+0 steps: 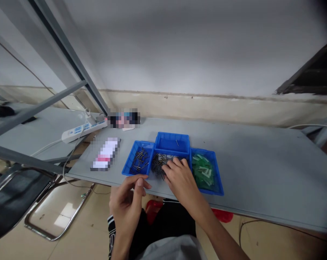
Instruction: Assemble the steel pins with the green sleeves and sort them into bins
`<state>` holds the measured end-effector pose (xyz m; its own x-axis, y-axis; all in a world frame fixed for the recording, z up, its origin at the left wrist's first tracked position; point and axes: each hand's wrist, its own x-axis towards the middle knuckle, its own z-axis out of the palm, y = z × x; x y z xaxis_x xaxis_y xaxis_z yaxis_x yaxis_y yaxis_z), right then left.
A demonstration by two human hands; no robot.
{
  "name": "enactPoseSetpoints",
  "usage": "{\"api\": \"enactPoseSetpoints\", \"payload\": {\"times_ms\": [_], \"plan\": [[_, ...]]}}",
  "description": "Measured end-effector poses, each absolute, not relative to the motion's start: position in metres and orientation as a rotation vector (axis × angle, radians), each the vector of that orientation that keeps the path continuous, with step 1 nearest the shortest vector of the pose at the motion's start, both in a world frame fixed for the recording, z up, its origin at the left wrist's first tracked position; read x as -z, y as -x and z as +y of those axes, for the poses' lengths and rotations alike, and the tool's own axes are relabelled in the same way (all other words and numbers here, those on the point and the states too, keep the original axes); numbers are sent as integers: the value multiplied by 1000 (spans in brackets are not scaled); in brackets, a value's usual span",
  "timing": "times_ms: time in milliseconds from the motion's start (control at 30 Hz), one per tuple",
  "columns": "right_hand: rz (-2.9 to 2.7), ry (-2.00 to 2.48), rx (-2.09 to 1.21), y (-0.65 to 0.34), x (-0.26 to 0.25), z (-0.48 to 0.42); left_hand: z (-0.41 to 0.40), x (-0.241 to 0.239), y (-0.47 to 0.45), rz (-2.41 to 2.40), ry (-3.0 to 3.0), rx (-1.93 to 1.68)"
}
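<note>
My right hand point(178, 177) reaches into the middle blue bin, its fingers bent down among a heap of thin dark metal pins point(158, 163). What its fingertips grip is hidden. Just in front of the left blue bin point(127, 164), my left hand point(128, 198) is held with fingers curled and thumb close to the index finger; anything between them is too small to make out. Loose metal pins point(140, 159) lie scattered in that left bin. A single pin point(177, 143) lies in the back blue bin point(167, 144). The right blue bin point(219, 180) holds green and whitish stick-like pieces point(204, 171).
The bins stand on a grey table point(261, 169) against a wall. Left of them lie a blurred phone point(106, 153) and a white power strip point(82, 130) with cables. A metal frame post point(71, 54) rises at the left, beside a folding chair point(57, 216).
</note>
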<state>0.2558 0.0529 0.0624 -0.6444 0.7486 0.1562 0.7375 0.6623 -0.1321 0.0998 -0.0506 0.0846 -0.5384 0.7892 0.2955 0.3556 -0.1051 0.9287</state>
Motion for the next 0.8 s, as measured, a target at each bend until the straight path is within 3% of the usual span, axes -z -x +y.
{"api": "enactPoseSetpoints", "payload": {"times_ms": [600,800], "plan": [[-2548,1235,-31,-248,-60,63,-7,-101,-91,1652,-1167,-1933],[-2120,1221,-365,-262,-66,58,-9,-89,-105,1563,-1240,-1757]]}}
